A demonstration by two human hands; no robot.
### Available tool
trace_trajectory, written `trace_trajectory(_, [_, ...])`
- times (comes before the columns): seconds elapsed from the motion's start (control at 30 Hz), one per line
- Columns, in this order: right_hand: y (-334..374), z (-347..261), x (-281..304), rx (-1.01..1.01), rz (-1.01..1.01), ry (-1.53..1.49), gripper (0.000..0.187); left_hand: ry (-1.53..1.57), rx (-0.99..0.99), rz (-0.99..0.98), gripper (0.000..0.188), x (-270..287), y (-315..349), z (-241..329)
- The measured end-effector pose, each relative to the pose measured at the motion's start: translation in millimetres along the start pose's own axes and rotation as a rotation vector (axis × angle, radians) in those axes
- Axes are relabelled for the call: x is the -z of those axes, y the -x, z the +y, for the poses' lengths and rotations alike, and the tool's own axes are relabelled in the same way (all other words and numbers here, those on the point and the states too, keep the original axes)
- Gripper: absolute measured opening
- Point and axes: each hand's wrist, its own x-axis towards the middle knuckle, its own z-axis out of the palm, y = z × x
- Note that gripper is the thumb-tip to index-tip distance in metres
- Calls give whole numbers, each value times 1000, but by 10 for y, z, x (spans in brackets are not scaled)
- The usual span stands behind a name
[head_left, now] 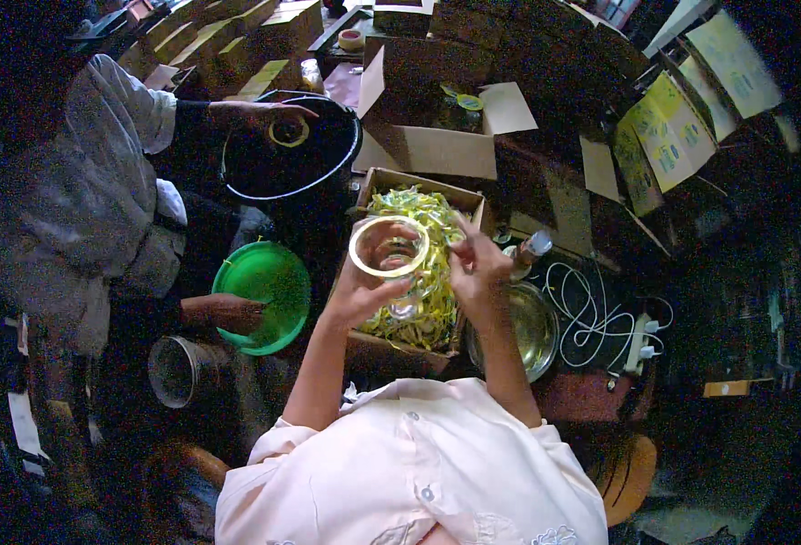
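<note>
My left hand [361, 295] is wrapped round a clear jar [389, 271] with a wide, pale yellow rim; its round mouth faces up and fingers show through it. Close to its right side, my right hand [480, 263] has its fingers curled and the thumb and fingertips pinched together. Whatever lies in that pinch, if anything, is too small to make out. Both hands are above an open cardboard box [364, 345] heaped with yellow-green printed strips [428, 331]. The strips are loose and tangled.
Right of the box stand a glass bowl [546, 350], a bottle [535, 245] and a coiled white cable [573, 318]. At left, a co-worker's hands are by a green basin [291, 336] and a dark wire-rimmed tub [357, 150]. An open carton [428, 150] stands ahead.
</note>
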Motion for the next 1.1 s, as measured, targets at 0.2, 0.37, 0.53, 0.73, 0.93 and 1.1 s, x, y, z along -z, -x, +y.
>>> trace_trajectory(0.2, [-82,-295,324,352,181,118,19,-425,-174,-32,71,-16,-63,69])
trace_trajectory(0.37, [-98,-278,371,523,78,153,16,-460,-192,-96,79,-53,-48,128])
trace_trajectory(0.53, [-109,-291,395,529,69,185,19,-657,-273,-135,83,-47,-71,162])
trace_trajectory(0.73, [-106,-288,408,537,45,210,21,-705,-226,-148,83,-48,-43,159])
trace_trajectory(0.93, [-59,-220,398,541,-19,208,23,-716,-205,-151,83,21,-20,35])
trace_trajectory(1.1, [-71,-247,357,499,-14,135,22,-768,-281,-164,79,-17,-21,67])
